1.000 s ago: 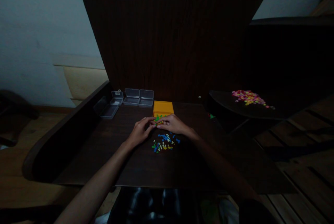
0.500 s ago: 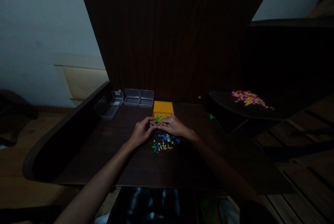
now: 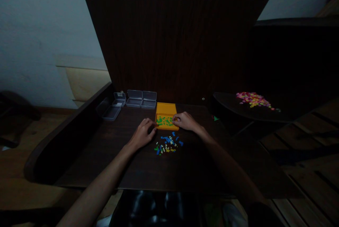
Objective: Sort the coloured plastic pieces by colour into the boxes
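Note:
A yellow box (image 3: 166, 108) lies with its lid folded back on the dark wooden table, many small green building bricks (image 3: 164, 120) spread inside. At the box's left front corner is my left hand (image 3: 144, 133), its thumb and fingers bent against the edge. My right hand (image 3: 185, 121) reaches over the right side of the box with fingers and thumb pinched. What that pinch holds, if anything, is too small to tell. In front of the box lies a loose pile of tiny blue, white, yellow and green bricks (image 3: 168, 145).
Several clear plastic cases (image 3: 141, 103) stand with lids raised at the back left, one larger case (image 3: 111, 112) nearer. A raised side panel (image 3: 66, 128) borders the left. Pink and yellow pieces (image 3: 254, 100) are heaped on the right shelf, above a small green piece (image 3: 215, 118).
My hands, together at the box's front edge before, have parted: the right went to the box's right side, the left slightly left. More green bricks show. A blue brick appears above the pile.

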